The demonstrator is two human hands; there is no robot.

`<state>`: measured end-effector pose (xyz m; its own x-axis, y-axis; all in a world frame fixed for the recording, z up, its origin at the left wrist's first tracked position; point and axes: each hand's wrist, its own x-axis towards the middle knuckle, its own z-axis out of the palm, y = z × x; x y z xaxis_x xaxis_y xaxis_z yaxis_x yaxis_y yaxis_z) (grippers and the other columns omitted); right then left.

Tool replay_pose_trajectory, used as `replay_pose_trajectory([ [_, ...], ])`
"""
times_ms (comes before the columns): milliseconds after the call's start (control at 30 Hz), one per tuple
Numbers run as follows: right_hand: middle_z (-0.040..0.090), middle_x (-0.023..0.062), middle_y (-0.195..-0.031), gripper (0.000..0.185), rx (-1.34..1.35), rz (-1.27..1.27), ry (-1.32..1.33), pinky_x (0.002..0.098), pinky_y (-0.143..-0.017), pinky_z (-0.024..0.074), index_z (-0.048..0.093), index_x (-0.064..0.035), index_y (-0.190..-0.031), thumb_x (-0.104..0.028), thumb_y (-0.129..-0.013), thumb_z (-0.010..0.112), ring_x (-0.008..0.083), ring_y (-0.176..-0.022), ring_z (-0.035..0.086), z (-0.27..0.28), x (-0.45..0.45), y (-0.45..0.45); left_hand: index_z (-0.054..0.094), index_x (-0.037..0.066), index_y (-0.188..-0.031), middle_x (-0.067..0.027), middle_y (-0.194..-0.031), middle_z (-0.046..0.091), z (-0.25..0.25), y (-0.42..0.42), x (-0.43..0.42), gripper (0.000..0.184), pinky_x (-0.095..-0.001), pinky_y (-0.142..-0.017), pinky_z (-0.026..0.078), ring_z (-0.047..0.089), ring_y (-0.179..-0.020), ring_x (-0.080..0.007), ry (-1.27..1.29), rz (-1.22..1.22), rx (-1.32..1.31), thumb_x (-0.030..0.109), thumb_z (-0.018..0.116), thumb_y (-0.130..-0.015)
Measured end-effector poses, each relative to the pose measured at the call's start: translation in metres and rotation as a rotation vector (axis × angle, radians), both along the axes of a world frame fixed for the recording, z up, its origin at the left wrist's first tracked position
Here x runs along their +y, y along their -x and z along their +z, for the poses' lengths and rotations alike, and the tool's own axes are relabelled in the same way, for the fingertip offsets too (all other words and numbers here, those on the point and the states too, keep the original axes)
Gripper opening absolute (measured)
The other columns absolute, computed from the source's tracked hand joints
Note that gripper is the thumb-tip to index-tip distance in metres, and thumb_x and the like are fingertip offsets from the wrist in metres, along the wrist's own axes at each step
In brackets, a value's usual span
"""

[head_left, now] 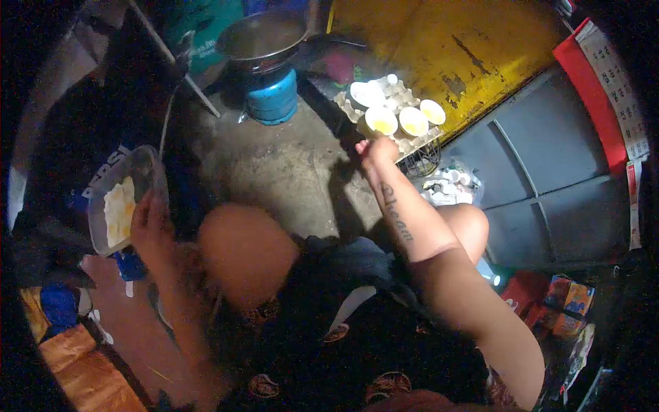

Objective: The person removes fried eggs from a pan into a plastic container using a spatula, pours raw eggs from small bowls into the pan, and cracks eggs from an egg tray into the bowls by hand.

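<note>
On the left, my left hand (151, 218) grips the side of a clear plastic container (156, 167). Inside it lie flat white pieces with yellow patches that look like fried eggs (119, 213). My right hand (379, 150) is stretched forward at the near edge of a cardboard egg tray (410, 145). Its fingers are curled closed just below a white cup (381, 122) with yellow contents; what they hold, if anything, is hidden. Beside that cup stand two more cups with yellow contents, a middle cup (413, 122) and a right cup (432, 112). White eggs (367, 95) sit behind them.
A dark frying pan (261, 38) rests over a blue gas canister (272, 97) on the concrete floor (274, 165). A yellow worn panel (453, 55) and a grey panel (515, 172) stand at the right. A plastic bag of white shells (452, 185) lies below the tray.
</note>
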<state>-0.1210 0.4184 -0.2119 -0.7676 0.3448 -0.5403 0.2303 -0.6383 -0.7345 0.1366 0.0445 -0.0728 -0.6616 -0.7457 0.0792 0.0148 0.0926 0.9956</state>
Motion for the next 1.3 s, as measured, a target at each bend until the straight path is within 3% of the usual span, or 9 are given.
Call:
replay_pose_trajectory([
  [233, 0.059, 0.0157, -0.090, 0.031, -0.123, -0.207, 0.063, 0.0383, -0.042, 0.0429, 0.050, 0.0000, -0.117, -0.011, -0.089, 0.060, 0.0270, -0.056, 0.056, -0.018, 0.026, 0.037, 0.065, 0.003, -0.110, 0.0019, -0.074, 0.059, 0.061, 0.117, 0.076, 0.025, -0.0165, -0.047, 0.036, 0.049, -0.058, -0.0031, -0.180, -0.116, 0.097, 0.019, 0.066, -0.091],
  [267, 0.061, 0.0170, -0.090, 0.029, -0.110, -0.144, -0.018, 0.0390, -0.047, 0.0511, 0.047, -0.0014, -0.120, -0.013, -0.094, 0.052, 0.0279, -0.056, 0.058, -0.023, 0.029, 0.041, 0.066, 0.002, -0.108, 0.0022, -0.073, 0.058, 0.064, 0.127, 0.081, 0.025, -0.0164, -0.047, 0.036, 0.048, -0.057, -0.0028, -0.190, -0.155, 0.120, 0.019, 0.066, -0.090],
  [667, 0.062, 0.0201, -0.086, 0.027, -0.061, -0.119, -0.169, 0.0372, -0.040, 0.0499, 0.046, 0.0051, -0.117, -0.003, -0.092, 0.046, 0.0271, -0.050, 0.059, -0.045, 0.036, 0.056, 0.066, -0.004, -0.104, -0.0017, -0.078, 0.062, 0.021, 0.170, 0.081, 0.024, -0.0202, -0.054, 0.039, 0.051, -0.062, -0.0053, -0.006, -0.036, 0.140, 0.015, 0.068, -0.089],
  [867, 0.060, 0.0192, -0.075, 0.022, -0.091, -0.067, -0.189, 0.0372, -0.039, 0.0494, 0.047, 0.0077, -0.110, -0.002, -0.090, 0.049, 0.0260, -0.047, 0.058, -0.012, 0.030, 0.042, 0.066, -0.003, -0.108, -0.0108, -0.093, 0.069, -0.007, 0.185, 0.044, 0.034, -0.0319, -0.074, 0.050, 0.064, -0.080, -0.0193, 0.459, 0.084, 0.080, 0.020, 0.071, -0.084],
  [1000, 0.057, 0.0162, -0.072, 0.017, -0.124, 0.108, -0.226, 0.0349, -0.039, 0.0481, 0.048, 0.0055, -0.107, -0.004, -0.093, 0.048, 0.0250, -0.048, 0.055, 0.001, 0.037, 0.050, 0.067, 0.007, -0.111, -0.0177, -0.105, 0.068, -0.005, 0.192, 0.046, 0.033, -0.0394, -0.086, 0.050, 0.065, -0.096, -0.0346, 0.645, 0.144, -0.100, 0.018, 0.069, -0.079],
  [1167, 0.056, 0.0145, -0.072, 0.017, -0.018, 0.258, -0.310, 0.0358, -0.041, 0.0489, 0.049, 0.0058, -0.104, -0.006, -0.092, 0.053, 0.0253, -0.051, 0.056, 0.089, 0.007, 0.047, 0.067, 0.012, -0.108, -0.0136, -0.097, 0.067, 0.001, 0.201, 0.044, 0.033, -0.0439, -0.081, 0.051, 0.063, -0.093, -0.0342, 1.056, 0.203, -0.084, 0.012, 0.069, -0.076],
  [1233, 0.054, 0.0148, -0.072, 0.017, 0.464, 0.722, -1.147, 0.0373, -0.043, 0.0493, 0.050, 0.0078, -0.100, -0.005, -0.089, 0.053, 0.0253, -0.052, 0.056, -0.003, 0.054, 0.142, 0.067, 0.014, -0.108, -0.0130, -0.097, 0.067, 0.005, 0.202, 0.044, 0.032, -0.0440, -0.080, 0.051, 0.063, -0.091, -0.0338, 1.098, 0.225, -0.087, 0.011, 0.069, -0.075],
  [1267, 0.054, 0.0150, -0.071, 0.017, 0.752, 0.717, -1.491, 0.0381, -0.044, 0.0495, 0.050, 0.0088, -0.099, -0.004, -0.088, 0.054, 0.0254, -0.052, 0.056, -0.046, 0.077, 0.187, 0.067, 0.014, -0.107, -0.0129, -0.097, 0.067, 0.009, 0.201, 0.045, 0.032, -0.0441, -0.080, 0.051, 0.063, -0.091, -0.0338, 1.096, 0.226, -0.098, 0.011, 0.069, -0.076],
  [1300, 0.054, 0.0156, -0.073, 0.017, 0.793, 0.766, -1.500, 0.0369, -0.044, 0.0493, 0.050, 0.0095, -0.098, -0.004, -0.088, 0.054, 0.0247, -0.053, 0.056, -0.027, 0.066, 0.199, 0.067, 0.014, -0.107, -0.0129, -0.097, 0.067, 0.016, 0.198, 0.046, 0.031, -0.0441, -0.080, 0.051, 0.063, -0.091, -0.0339, 1.095, 0.228, -0.109, 0.011, 0.069, -0.076],
])
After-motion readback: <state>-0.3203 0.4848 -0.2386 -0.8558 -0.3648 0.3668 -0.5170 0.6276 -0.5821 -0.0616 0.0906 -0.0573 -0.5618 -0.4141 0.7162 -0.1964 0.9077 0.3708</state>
